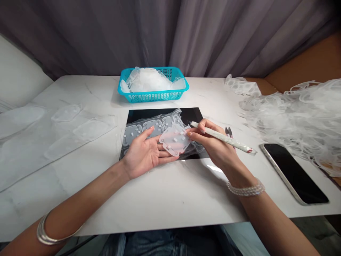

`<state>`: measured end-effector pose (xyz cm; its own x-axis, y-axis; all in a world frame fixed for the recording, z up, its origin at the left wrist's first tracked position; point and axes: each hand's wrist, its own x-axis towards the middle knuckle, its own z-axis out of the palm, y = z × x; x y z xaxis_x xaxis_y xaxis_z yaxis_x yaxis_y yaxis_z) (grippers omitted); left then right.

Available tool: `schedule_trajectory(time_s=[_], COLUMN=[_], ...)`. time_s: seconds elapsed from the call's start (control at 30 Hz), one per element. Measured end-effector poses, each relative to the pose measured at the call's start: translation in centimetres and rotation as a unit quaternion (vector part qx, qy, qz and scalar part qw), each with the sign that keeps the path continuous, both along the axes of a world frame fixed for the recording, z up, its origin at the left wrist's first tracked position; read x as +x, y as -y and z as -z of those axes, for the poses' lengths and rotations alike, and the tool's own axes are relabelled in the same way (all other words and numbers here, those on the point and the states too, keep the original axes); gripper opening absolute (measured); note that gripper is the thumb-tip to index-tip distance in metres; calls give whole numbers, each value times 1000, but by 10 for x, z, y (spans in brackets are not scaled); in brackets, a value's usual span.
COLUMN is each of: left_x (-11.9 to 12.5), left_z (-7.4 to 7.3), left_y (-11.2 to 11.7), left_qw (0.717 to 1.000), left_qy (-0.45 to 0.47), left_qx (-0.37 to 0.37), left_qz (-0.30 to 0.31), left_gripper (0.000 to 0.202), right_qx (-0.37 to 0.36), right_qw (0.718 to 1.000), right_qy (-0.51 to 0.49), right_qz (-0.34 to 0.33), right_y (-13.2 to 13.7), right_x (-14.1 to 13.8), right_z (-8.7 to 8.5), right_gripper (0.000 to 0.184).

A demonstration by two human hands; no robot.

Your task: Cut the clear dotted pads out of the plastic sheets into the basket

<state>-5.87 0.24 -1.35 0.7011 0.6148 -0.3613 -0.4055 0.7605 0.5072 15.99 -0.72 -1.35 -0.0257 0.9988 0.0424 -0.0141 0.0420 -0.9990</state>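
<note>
My left hand (145, 153) lies palm up with its fingers stretched out flat. Across those fingers is a thin translucent plastic piece (174, 139) with scalloped edges and small raised bumps. My right hand (217, 142) grips a pen-like craft knife (226, 137) with a pale wrapped handle, its dark tip pointing left. Fingers of the same hand touch the right edge of the plastic piece. Beneath both hands, a translucent moulded sheet (153, 126) with several similar shapes rests on a black mat (141, 113), partly hidden by the left hand.
A blue basket (154, 96) heaped with translucent pieces stands at the back. Large clear sheets (66, 131) lie at left. At right are a pile of plastic offcuts (287, 113) and a phone (295, 174). Two dark pointed tips (228, 132) show behind my right hand.
</note>
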Motion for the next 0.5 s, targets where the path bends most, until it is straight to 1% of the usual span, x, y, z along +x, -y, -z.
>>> schedule_trajectory(time_s=[0.13, 0.23, 0.3, 0.37, 0.43, 0.5], left_x=[1, 5, 6, 5, -1, -9], left_z=[0, 2, 2, -1, -11, -30], left_y=[-2, 3, 8, 9, -4, -36], left_qw=[1000, 998, 992, 980, 959, 927], left_qy=[-15, -59, -102, -142, -174, -185], left_qx=[0, 12, 56, 117, 173, 224], left_qz=[-13, -35, -53, -78, -140, -237], left_gripper=[68, 57, 44, 36, 32, 29], right_qx=[0, -2, -1, 4, 25, 61], right_qw=[1000, 1000, 1000, 1000, 999, 991], right_qy=[-4, -14, -25, -27, 4, 77], right_qz=[5, 2, -3, 4, 42, 94], right_y=[1, 2, 2, 0, -4, -9], right_x=[0, -1, -1, 1, 5, 11], right_z=[-1, -2, -4, -5, -4, -1], right_gripper=[31, 31, 32, 32, 33, 32])
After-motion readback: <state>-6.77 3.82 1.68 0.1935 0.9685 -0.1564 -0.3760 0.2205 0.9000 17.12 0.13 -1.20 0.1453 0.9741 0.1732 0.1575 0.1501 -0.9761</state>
